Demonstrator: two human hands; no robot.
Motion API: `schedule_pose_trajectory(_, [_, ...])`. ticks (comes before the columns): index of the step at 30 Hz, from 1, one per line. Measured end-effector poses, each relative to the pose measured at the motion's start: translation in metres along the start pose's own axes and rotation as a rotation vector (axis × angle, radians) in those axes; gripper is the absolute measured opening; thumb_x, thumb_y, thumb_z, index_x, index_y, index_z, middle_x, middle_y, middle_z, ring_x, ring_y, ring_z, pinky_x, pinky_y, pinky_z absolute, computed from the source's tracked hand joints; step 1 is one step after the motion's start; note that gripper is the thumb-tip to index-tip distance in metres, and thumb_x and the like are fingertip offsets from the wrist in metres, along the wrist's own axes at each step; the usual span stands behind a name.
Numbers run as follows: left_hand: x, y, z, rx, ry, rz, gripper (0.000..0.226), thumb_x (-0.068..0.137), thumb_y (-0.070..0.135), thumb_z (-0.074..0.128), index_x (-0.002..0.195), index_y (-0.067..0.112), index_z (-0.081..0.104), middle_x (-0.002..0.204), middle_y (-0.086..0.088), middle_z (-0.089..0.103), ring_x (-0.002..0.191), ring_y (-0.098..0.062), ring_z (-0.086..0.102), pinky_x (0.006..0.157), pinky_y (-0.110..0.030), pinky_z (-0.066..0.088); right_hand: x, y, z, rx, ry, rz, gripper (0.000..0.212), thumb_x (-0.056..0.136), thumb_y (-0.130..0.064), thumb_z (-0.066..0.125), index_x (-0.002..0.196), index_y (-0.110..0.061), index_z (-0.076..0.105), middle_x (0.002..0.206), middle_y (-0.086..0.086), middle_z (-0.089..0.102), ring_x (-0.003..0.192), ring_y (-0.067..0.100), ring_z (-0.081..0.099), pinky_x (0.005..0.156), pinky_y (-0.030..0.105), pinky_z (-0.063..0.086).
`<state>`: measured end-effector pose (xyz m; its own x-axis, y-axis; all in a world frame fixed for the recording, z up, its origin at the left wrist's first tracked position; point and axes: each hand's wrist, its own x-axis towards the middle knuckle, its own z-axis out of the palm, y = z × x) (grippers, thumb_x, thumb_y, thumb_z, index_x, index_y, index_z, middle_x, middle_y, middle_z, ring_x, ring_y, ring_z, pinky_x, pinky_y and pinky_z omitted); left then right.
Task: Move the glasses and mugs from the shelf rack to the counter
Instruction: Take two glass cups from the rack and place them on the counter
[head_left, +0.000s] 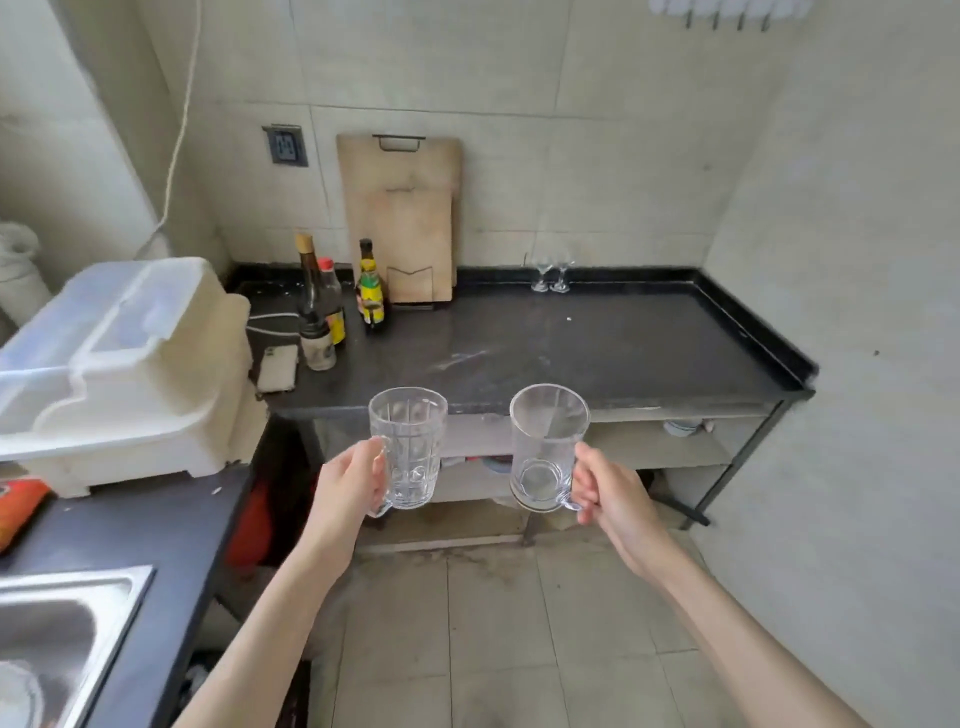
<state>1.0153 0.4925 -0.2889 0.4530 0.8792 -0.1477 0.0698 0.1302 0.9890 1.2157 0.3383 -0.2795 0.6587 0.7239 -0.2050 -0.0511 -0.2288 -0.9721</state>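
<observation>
My left hand (349, 480) grips the handle of a patterned clear glass mug (409, 447). My right hand (610, 486) grips the handle of a smooth clear glass mug (545, 447). Both mugs are upright and held in the air just in front of the black counter (597, 348), near its front edge. Two small stemmed glasses (551, 275) stand at the back of the counter against the tiled wall. The white plastic dish rack (124, 364) sits on the left, its clear lid raised.
Several sauce bottles (324, 306) and a phone (279, 368) stand on the counter's left part. Wooden cutting boards (402, 218) lean on the wall. A steel sink (57, 639) is at lower left. Shelves run under the counter. The wall closes the right side.
</observation>
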Motion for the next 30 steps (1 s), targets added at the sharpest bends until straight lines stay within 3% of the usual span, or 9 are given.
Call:
schedule_pose_trajectory(10, [0.152,-0.002,0.113,0.063,-0.155,-0.037,0.031,0.083,0.027,0.041,0.054,0.022,0.032,0.051,0.006,0.027,0.054,-0.016,0.020,0.055,-0.033,0.024,0.151,0.007,-0.078,0.036,0.114,0.087,0.041,0.090,-0.034,0.044,0.054,-0.022,0.029,0.047,-0.007,0.027,0.046,0.012,0.029,0.053,0.028,0.030])
schedule_pose_trajectory(19, [0.273,0.018,0.238,0.062,-0.033,-0.082,0.030,0.084,0.021,0.040,0.056,0.018,0.031,0.047,0.007,0.026,0.051,-0.016,0.020,0.053,-0.032,0.023,0.313,-0.018,-0.167,0.010,0.095,0.096,0.047,0.086,-0.033,0.044,0.042,-0.025,0.029,0.043,-0.009,0.025,0.045,0.013,0.027,0.054,0.030,0.028])
schedule_pose_trajectory(30, [0.397,0.013,0.337,0.043,-0.027,-0.168,0.030,0.086,0.016,0.034,0.057,0.017,0.027,0.047,0.006,0.024,0.051,-0.015,0.018,0.052,-0.031,0.022,0.456,-0.018,-0.228,-0.045,0.160,0.180,0.043,0.083,-0.033,0.046,0.046,-0.024,0.024,0.045,-0.009,0.023,0.045,0.012,0.022,0.051,0.029,0.020])
